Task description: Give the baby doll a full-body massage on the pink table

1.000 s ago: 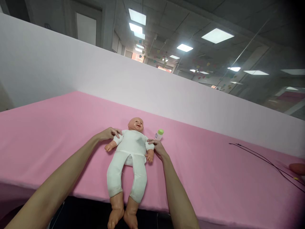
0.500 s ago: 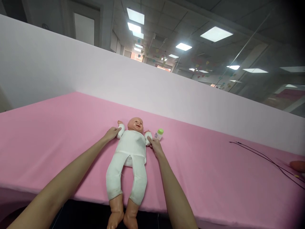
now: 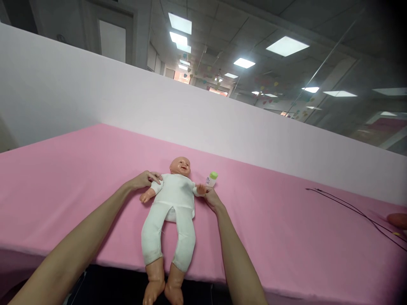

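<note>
A baby doll (image 3: 173,190) with a white cloth body lies on its back on the pink-covered table (image 3: 270,224), its feet hanging over the front edge. My left hand (image 3: 144,179) is closed on the doll's upper arm at the left, near the shoulder; that arm points outward and down. On the other side, my right hand (image 3: 212,198) has its fingers pressed together at the doll's other arm, partly hidden behind the doll's small hand. A small bottle with a green cap (image 3: 211,178) stands just beyond my right hand.
Thin black cables (image 3: 349,207) run across the right part of the table to an orange-brown object (image 3: 397,220) at the right edge. A white partition (image 3: 222,127) rises along the table's back.
Both doll arms have swung from raised beside the head to lower positions, pointing outward. My left hand has shifted slightly left, and my right hand slightly right and down.
</note>
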Demonstrator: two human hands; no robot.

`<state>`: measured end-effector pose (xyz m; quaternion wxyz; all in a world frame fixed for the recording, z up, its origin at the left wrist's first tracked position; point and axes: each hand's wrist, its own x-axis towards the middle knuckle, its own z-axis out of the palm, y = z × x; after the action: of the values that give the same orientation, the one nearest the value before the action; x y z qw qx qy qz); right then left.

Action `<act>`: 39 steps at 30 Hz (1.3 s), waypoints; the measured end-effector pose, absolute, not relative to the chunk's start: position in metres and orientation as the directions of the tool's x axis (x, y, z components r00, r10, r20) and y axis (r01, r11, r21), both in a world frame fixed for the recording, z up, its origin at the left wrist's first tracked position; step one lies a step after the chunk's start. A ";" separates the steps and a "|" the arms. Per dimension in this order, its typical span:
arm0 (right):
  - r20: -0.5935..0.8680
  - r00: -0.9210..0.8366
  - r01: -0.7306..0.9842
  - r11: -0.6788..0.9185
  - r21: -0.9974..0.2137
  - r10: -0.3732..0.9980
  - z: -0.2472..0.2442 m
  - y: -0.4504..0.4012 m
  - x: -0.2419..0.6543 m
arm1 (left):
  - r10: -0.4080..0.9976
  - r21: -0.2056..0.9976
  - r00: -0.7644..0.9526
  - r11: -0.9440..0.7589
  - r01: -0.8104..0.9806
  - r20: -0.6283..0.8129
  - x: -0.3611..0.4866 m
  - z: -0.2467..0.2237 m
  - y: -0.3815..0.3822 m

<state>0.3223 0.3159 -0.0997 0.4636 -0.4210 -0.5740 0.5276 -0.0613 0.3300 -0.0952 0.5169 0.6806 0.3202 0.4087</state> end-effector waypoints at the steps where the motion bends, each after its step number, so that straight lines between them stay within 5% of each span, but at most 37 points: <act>1: 0.102 -0.236 0.005 0.106 -0.994 0.966 -0.100 0.315 0.323 | 0.853 0.963 0.472 -0.269 0.030 0.224 -0.062 -0.096 0.331; 8: 0.099 -0.201 -0.030 0.095 -0.995 0.975 -0.095 0.310 0.322 | 0.884 0.971 0.414 -0.239 0.005 0.216 -0.065 -0.093 0.324; 15: 0.155 -0.065 -0.190 0.141 -0.972 0.986 -0.070 0.303 0.327 | 0.976 0.951 -0.163 -0.185 -0.249 0.147 -0.051 -0.088 0.330; 19: 0.156 0.007 -0.210 0.154 -0.966 0.988 -0.057 0.299 0.333 | 0.825 0.992 -0.557 -0.124 -0.005 0.100 -0.056 -0.089 0.328; 24: 0.080 0.292 -0.219 0.148 -0.964 0.953 -0.062 0.305 0.347 | 0.812 0.835 -0.550 0.158 0.528 0.194 -0.067 -0.088 0.319; 26: 0.029 0.352 -0.207 0.108 -0.972 0.935 -0.069 0.309 0.357 | 0.798 0.730 -0.572 0.275 0.625 0.189 -0.067 -0.087 0.318; 29: 0.020 0.462 0.026 0.009 -1.000 0.887 -0.080 0.310 0.373 | 0.775 0.671 -0.598 0.334 0.662 0.203 -0.065 -0.088 0.318; 35: 0.114 0.591 0.355 -0.130 -0.926 0.799 -0.088 0.302 0.387 | 0.701 0.671 -0.553 0.144 0.728 0.450 -0.048 -0.078 0.307; 39: 0.208 0.610 0.529 -0.198 -0.825 0.765 -0.081 0.296 0.377 | 0.692 0.690 -0.294 -0.402 0.603 0.660 0.007 -0.039 0.292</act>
<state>0.3770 0.2962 -0.0809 0.4710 -0.7638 -0.4233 0.1252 0.0072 0.2917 -0.0393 0.0379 0.5931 0.5456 0.5908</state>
